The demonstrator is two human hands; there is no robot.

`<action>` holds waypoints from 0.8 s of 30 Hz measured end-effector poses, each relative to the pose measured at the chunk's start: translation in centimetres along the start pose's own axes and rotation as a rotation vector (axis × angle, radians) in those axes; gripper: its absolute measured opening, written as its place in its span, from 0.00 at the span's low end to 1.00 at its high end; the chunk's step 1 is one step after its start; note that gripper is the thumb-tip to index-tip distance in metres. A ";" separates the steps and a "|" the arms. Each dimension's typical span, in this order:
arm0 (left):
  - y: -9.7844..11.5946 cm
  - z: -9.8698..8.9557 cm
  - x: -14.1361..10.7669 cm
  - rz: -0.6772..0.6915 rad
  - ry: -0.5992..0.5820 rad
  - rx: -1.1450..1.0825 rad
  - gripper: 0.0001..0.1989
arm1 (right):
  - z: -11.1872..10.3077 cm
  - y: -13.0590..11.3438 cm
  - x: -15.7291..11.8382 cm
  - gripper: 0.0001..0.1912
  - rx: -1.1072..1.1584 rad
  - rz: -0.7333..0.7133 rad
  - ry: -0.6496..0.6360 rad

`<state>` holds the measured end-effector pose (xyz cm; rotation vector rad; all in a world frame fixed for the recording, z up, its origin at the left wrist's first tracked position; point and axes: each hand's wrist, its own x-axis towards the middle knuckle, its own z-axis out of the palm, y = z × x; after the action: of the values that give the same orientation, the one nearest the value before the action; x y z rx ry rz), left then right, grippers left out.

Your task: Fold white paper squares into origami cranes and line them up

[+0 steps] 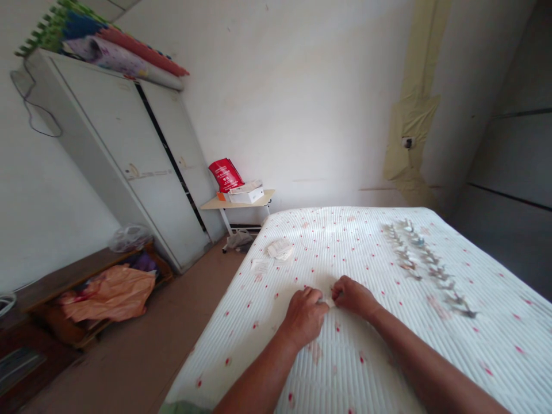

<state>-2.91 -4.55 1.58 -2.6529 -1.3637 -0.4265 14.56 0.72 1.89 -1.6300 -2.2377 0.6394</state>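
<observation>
Both hands rest close together over the white bedspread with red dots. My left hand (305, 313) is closed, its fingertips on a small pale piece of paper (328, 301). Just to its right, my right hand (351, 295) pinches the other side of the same piece, fingers curled. Most of the piece is hidden by the fingers. Further up and left on the bed lie a stack of printed paper pieces (280, 249) and a loose sheet (260, 265). Several small folded paper figures (435, 270) stand in two rows at the right.
The bed (345, 218) fills the lower right. Beyond its left corner stands a small table (211, 203) with a red bag (226, 175) and a white box (246, 196). A grey cabinet (116, 132) and a low wooden bench with an orange cloth (114, 292) are at the left.
</observation>
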 end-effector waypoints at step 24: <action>0.0 0.1 0.0 -0.045 0.048 -0.121 0.09 | -0.8 1.9 -0.7 0.23 0.111 -0.282 -0.013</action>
<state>-2.89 -4.50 1.44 -2.6918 -1.4295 -0.5916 16.73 0.65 1.59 -1.2301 -2.3362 0.6855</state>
